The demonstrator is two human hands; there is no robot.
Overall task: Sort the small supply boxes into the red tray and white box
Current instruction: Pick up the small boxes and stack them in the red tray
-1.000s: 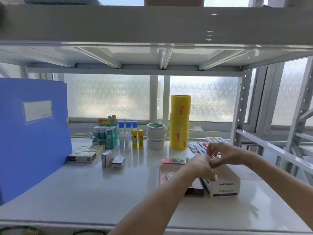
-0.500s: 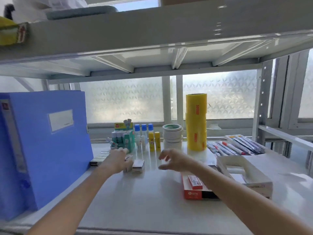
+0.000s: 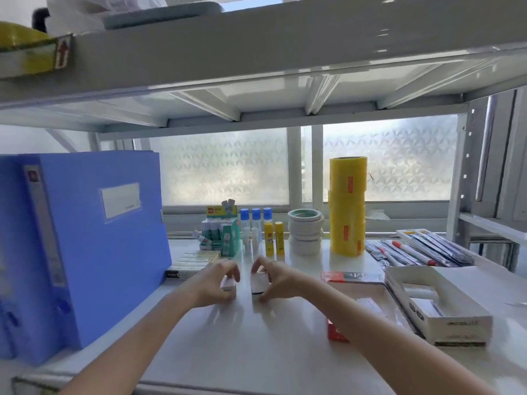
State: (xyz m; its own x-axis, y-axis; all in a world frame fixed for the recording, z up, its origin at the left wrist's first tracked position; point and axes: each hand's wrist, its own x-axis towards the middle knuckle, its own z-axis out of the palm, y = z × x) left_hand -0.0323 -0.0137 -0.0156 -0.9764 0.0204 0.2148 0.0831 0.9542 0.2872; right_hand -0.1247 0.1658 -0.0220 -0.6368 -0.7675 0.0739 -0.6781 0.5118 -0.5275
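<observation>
You are closing your left hand [image 3: 216, 280] around one small supply box [image 3: 228, 286] and your right hand [image 3: 275, 280] around a second small box [image 3: 259, 283], both standing on the white shelf surface [image 3: 242, 352] in front of the glue sticks [image 3: 273, 238]. The fingers are curling over the tops and the thumbs are pressing in from the near side, so each hand is grasping its own box; whether either box is already clear of the shelf cannot be told.

These look like light, stiff cardboard cartons, easy to pinch but likely to dent if squeezed hard. Take them across the broad faces, not by the end flaps, which could pop open. The right-hand box is standing on end with its long axis upright and a dark band at its base; the left-hand box is mostly hidden, so its axis is unclear.

The red tray [image 3: 338, 333] is lying to your right, partly under your right forearm, and the white box [image 3: 445, 323] is sitting just beyond it, open on top, with a few items inside.
</observation>
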